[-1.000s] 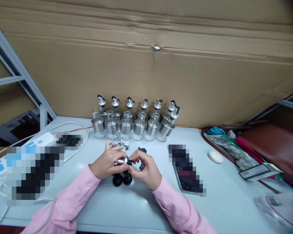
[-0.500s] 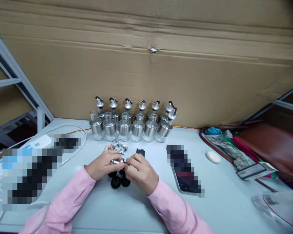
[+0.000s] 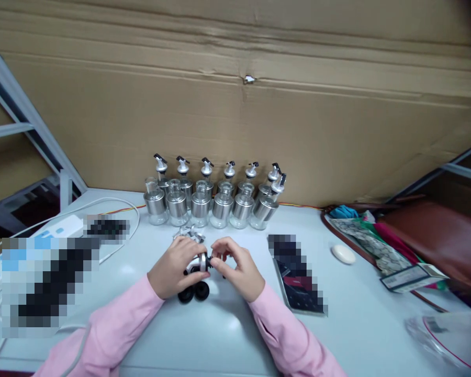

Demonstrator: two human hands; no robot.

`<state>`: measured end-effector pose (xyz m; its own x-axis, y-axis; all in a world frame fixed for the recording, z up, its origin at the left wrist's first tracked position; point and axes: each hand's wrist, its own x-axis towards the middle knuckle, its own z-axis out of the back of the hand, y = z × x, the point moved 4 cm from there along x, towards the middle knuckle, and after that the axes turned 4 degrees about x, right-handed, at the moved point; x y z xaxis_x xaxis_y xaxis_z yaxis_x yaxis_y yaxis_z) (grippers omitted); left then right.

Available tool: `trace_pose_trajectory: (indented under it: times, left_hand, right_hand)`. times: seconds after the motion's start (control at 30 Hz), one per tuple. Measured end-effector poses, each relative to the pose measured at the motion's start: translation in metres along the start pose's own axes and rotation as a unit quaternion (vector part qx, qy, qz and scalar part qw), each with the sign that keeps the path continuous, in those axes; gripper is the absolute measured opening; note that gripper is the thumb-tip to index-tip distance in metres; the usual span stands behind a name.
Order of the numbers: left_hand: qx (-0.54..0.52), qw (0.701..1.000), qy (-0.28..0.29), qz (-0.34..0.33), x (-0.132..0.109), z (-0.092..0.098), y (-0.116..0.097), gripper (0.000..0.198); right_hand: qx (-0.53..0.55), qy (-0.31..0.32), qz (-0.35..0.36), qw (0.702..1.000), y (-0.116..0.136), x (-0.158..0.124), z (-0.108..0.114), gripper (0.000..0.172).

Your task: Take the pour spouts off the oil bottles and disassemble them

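Spout [image 3: 202, 263], silver and black, is between our hands over the table [image 3: 204, 340], near the black caps [image 3: 201, 291]. Our left hand [image 3: 180, 264] is closed around its silver part, while our right hand [image 3: 241, 273], loosely curled, has its thumb at the black end, though we cannot tell how firmly; the box [image 3: 414, 277] on our right bears print too small for us to read.

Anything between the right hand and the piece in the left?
Nothing visible: the right hand is at the black end of the silver piece in the left hand. Round black parts lie lower in view.
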<state>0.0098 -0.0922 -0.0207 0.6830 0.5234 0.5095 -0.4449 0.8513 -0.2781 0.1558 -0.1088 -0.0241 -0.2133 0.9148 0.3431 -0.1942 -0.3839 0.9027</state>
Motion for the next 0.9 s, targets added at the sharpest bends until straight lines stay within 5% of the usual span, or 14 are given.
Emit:
trace_pose_trajectory:
  times: [0.27,0.9]
  left_hand:
    - [0.112,0.993,-0.031,-0.038,-0.002,0.004,-0.002,0.034]
    - [0.022,0.999,0.048,0.012,0.006,0.014,0.007,0.044]
  right_hand:
    - [0.111,0.029,-0.105,0.988,-0.013,-0.001,-0.011,0.024]
    - [-0.016,-0.004,0.023,1.0,0.0,0.0,-0.008,0.009]
